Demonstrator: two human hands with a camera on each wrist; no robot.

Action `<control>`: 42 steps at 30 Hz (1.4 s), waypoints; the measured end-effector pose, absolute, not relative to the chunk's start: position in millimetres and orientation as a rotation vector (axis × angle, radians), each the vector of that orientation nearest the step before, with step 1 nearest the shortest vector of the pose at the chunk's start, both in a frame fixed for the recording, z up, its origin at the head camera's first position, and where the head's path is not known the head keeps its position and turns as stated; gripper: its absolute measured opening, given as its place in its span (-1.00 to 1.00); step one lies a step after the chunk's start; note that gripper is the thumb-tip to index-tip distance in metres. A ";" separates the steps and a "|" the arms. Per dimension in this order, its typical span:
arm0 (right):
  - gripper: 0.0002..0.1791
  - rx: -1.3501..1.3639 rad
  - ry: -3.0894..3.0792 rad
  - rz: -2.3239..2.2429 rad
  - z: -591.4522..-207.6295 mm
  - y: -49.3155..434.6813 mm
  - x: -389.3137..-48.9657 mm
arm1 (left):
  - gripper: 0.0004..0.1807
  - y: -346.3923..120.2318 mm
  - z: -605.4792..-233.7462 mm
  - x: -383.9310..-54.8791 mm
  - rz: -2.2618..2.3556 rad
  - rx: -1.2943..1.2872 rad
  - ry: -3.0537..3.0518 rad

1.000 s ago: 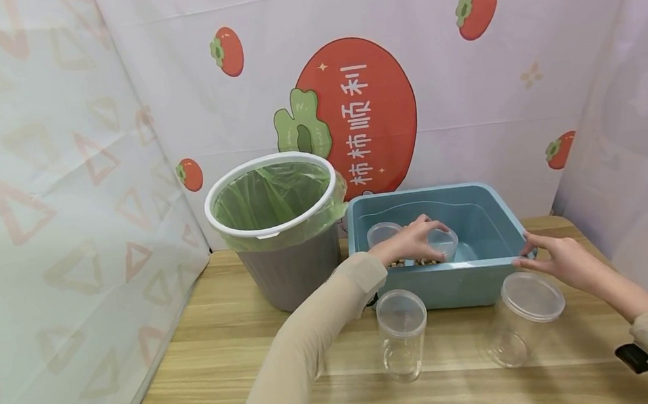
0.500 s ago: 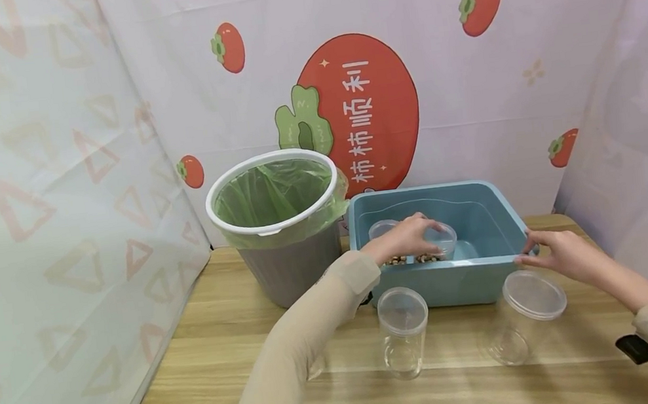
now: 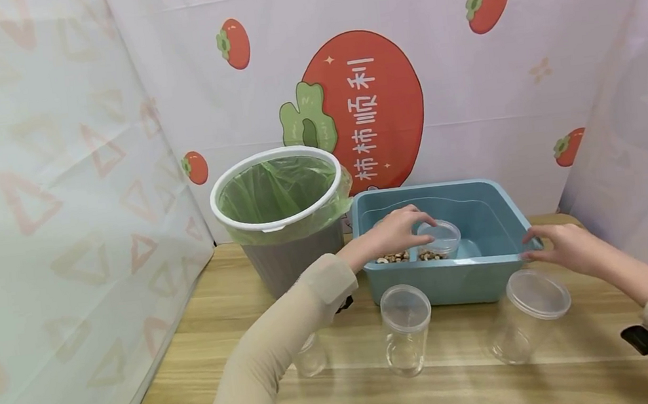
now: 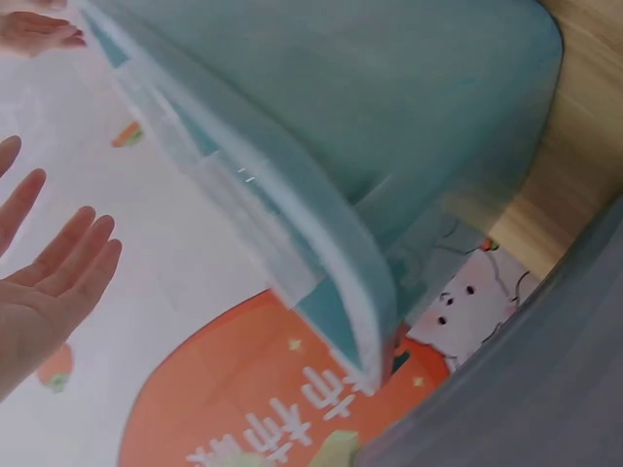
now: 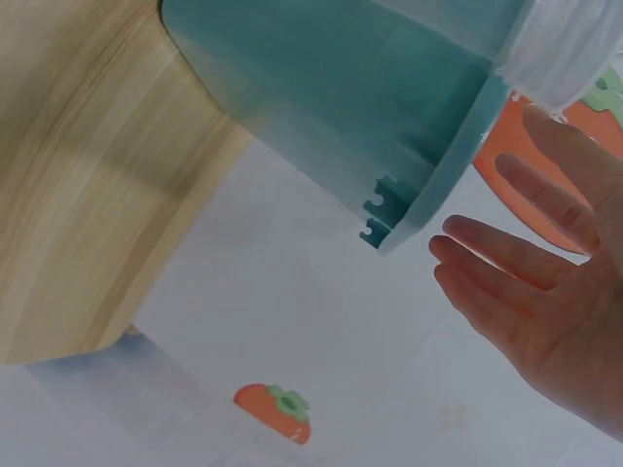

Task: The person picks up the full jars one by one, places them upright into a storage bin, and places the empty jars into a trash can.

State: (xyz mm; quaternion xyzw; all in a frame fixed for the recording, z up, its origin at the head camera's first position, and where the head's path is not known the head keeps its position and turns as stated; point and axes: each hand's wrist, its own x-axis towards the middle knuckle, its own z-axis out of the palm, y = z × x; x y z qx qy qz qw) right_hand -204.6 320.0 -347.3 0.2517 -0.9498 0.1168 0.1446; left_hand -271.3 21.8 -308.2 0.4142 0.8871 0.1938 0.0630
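Note:
My left hand [image 3: 394, 233] hovers over the left part of a blue plastic bin [image 3: 451, 287], fingers loosely spread. In the left wrist view that hand [image 4: 49, 297] holds nothing and stands apart from the bin. Just right of its fingers, a clear lidded jar [image 3: 443, 237] stands inside the bin, with nuts [image 3: 432, 255] visible low by it. More nuts [image 3: 394, 258] show to its left, partly under my hand. My right hand [image 3: 566, 247] is at the bin's right front corner; the right wrist view shows its relaxed fingers [image 5: 487, 277] just off the rim.
In front of the bin stand two clear lidded jars, one in the middle [image 3: 408, 335] and a wider one [image 3: 531, 312] to the right. A smaller clear jar [image 3: 311, 358] is partly behind my left sleeve. A grey trash can [image 3: 300, 257] with a green liner stands at left.
My left hand has drawn back leftward from the jar in the bin, uncovering more of its lid and the nuts. The small jar by my left sleeve now shows. My right hand stays near the corner.

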 end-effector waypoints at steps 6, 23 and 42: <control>-0.78 0.721 -2.748 0.339 -339.3 313.1 -197.1 | -0.64 1.5 -293.7 -255.3 0.578 1.330 2.702; -0.60 0.758 -2.566 0.415 -339.8 294.1 -160.2 | -0.69 -87.7 -279.3 -223.6 0.855 1.567 2.895; -0.54 0.695 -2.530 0.632 -372.3 297.7 -130.9 | -0.69 -174.0 -297.6 -223.2 1.253 1.418 3.295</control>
